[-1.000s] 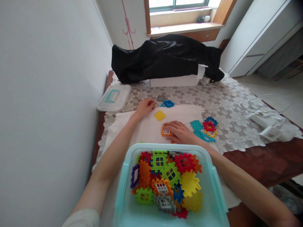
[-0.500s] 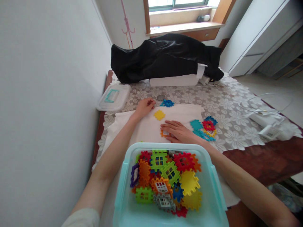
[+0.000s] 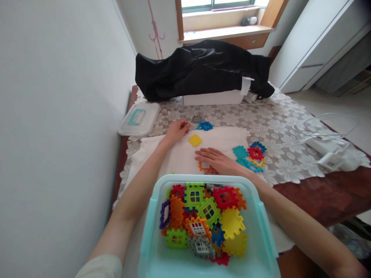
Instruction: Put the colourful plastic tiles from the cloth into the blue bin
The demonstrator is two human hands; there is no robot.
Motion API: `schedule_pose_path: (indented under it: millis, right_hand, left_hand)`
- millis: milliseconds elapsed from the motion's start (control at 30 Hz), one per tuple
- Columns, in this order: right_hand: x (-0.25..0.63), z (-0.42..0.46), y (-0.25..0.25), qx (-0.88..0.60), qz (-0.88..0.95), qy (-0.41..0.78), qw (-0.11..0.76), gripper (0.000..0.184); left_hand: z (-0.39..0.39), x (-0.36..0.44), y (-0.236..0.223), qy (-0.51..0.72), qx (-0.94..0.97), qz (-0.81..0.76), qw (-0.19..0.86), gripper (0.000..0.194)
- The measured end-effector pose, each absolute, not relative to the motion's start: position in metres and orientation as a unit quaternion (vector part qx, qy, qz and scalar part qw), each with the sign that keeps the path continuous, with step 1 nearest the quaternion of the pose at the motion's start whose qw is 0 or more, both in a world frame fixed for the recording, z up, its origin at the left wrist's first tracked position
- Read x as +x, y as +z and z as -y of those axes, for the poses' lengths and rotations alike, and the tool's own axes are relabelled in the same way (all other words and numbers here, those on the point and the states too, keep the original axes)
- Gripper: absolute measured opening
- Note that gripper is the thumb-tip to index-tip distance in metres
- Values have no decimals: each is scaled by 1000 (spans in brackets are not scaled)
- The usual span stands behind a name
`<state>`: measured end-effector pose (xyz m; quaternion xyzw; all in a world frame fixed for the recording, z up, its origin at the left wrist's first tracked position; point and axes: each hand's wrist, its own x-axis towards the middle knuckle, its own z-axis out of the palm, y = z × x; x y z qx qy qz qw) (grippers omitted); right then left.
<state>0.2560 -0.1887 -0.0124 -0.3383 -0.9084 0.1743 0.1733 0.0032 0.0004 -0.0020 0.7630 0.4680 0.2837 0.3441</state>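
On the white cloth just beyond the bin, you're laying your right hand flat, fingers spread, over the upper edge of an orange window tile. You aren't visibly gripping it, though the hand is hiding part of it. Your left hand is resting well apart, curled loosely near the cloth's far edge, and you can't tell from this view whether it's closing on anything. Closest to it, a yellow tile is lying on the cloth, while a blue tile is sitting at the cloth's edge beside a grey tile on the lace tablecloth. Off to your right, a small heap of teal, red and blue tiles is lying at the cloth's edge — only a handful are out so far. Most of the tiles are filling the turquoise plastic bin in front of you, a dense jumble of bright colours. Beyond them, a clear lid is lying by the wall, and a black fabric bundle is draped over a white box.
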Motion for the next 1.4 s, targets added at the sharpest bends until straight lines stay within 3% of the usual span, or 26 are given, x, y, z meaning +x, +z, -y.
schedule_pose_path:
  millis: [167,467,567,700,800,900,1167,1400]
  right_hand:
    - [258,186,-18,-323,915,177,162,54]
    - [254,187,-12,-296,913,143,243,28]
    - [254,190,-8,-312,910,150,228,34]
    - [254,192,-3,-357,904,158,173,65]
    - [253,191,-5,-366,908,162,123,73]
    - [253,190,-8,-367,908,164,115,70]
    - [253,189,-5,-356,900,144,203,50]
    - [253,189,-4,-349,897,133,234,43]
  left_hand:
    - [-4,2,-7,289,762,-466,344,27]
    - [-5,3,-8,291,764,-465,339,28]
    - [-4,3,-7,286,763,-472,338,28]
    - [-4,3,-7,288,763,-466,342,27]
    - [-4,3,-6,290,762,-466,345,25]
    - [-3,3,-5,286,760,-470,345,25]
    - [-4,3,-7,286,762,-471,340,27]
    - [-3,3,-5,287,762,-471,340,26]
